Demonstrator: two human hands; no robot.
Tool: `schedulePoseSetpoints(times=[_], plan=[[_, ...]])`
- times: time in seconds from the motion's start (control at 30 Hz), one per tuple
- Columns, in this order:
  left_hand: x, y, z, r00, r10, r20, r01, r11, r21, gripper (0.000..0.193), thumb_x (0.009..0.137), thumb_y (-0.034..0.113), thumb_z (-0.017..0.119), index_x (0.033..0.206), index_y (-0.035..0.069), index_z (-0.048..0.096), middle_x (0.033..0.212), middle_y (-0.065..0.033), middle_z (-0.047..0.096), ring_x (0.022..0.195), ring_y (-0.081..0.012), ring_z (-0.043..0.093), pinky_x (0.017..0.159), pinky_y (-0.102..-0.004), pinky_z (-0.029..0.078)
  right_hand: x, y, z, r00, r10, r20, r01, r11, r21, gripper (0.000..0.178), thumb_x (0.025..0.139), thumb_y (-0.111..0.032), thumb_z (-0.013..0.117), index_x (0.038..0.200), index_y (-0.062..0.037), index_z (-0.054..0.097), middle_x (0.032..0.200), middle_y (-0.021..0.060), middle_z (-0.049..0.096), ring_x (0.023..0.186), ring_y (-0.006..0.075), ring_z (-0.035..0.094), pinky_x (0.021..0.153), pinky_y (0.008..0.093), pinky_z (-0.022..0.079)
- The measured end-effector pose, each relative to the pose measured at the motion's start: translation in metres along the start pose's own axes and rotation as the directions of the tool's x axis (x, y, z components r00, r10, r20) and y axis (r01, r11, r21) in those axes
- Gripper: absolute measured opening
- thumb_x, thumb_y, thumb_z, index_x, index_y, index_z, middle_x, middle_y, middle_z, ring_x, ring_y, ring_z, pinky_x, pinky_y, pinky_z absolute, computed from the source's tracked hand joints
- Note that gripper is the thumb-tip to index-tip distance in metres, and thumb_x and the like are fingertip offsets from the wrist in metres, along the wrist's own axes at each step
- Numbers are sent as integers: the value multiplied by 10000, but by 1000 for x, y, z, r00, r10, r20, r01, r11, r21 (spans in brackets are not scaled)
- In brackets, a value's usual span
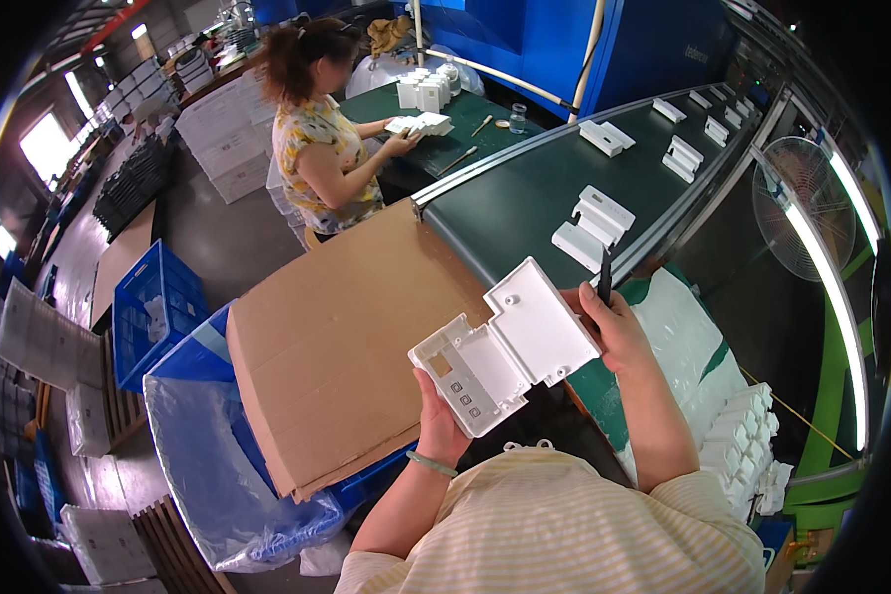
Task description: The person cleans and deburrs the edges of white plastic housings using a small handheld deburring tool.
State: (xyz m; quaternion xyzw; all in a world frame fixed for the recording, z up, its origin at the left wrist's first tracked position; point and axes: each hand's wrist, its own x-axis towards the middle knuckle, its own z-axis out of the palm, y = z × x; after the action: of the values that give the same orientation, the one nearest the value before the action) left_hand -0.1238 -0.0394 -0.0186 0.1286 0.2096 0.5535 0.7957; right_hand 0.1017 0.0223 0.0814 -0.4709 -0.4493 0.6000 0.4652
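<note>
A white plastic housing (544,325) made of two joined open halves is spread out in front of my chest, its inner side facing up. Pegs and a row of small square cut-outs show in it. My left hand (443,428) is closed on its lower left edge, thumb on the rim. At the upper right edge, my right hand (616,332) grips the other half; its fingers are partly hidden behind it. A slim black tool (605,275) sticks up from that same hand. Beyond, a similar white housing (594,228) lies on the green conveyor belt (485,220).
Cardboard (356,337) covers a blue crate with a clear plastic liner (213,445) at my left. Another blue crate (153,307) stands farther left. White parts (742,450) are stacked at right, near a fan (804,208). A co-worker (327,148) handles white parts at a green table.
</note>
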Motion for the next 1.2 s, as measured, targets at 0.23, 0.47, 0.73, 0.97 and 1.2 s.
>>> schedulePoseSetpoints(times=[0.23, 0.47, 0.73, 0.97, 1.2], plan=[[-3, 13, -12, 997, 76, -18, -77, 995, -66, 827, 889, 714, 265, 1410, 77, 354, 1366, -81, 481, 1227, -248, 499, 1006, -403, 444, 9, -3, 17, 997, 9, 80, -9, 1000, 5, 478, 941, -390, 558, 1112, 50, 624, 936, 96, 685, 801, 119, 662, 693, 241, 519], [3, 11, -8, 993, 84, -79, -88, 995, -48, 829, 887, 715, 267, 1420, 84, 333, 1377, -83, 463, 1249, -247, 473, 1023, -395, 422, 1, -8, 31, 986, -57, 157, 72, 994, -88, 458, 925, -383, 597, 1154, 11, 635, 905, 19, 673, 789, 50, 591, 680, 196, 456], [9, 10, -15, 996, 33, -80, -35, 999, -31, 756, 918, 669, 276, 1406, 97, 361, 1368, -88, 473, 1235, -254, 489, 1008, -407, 441, -4, -8, 20, 977, -102, 187, 153, 947, -283, 465, 869, -339, 684, 1166, 14, 623, 776, -24, 620, 706, 30, 521, 635, 193, 411], [22, 30, -37, 956, 263, -129, -201, 909, 364, 701, 946, 503, 468, 1410, -4, 326, 1380, -157, 446, 1294, -285, 416, 1076, -405, 334, 11, 20, 9, 992, 49, 115, -45, 998, -35, 359, 822, -261, 701, 1067, -7, 635, 817, 2, 641, 649, 52, 567, 572, 205, 446], [3, -9, 46, 759, 395, 517, -357, -410, 839, 771, 729, 246, 750, 1376, 21, 396, 1416, -174, 417, 1364, -366, 313, 1117, -526, 146, 15, 41, 51, 999, 31, -6, -31, 997, 70, 356, 835, -200, 718, 1106, 7, 619, 1009, 69, 657, 928, 101, 596, 830, 259, 473]])
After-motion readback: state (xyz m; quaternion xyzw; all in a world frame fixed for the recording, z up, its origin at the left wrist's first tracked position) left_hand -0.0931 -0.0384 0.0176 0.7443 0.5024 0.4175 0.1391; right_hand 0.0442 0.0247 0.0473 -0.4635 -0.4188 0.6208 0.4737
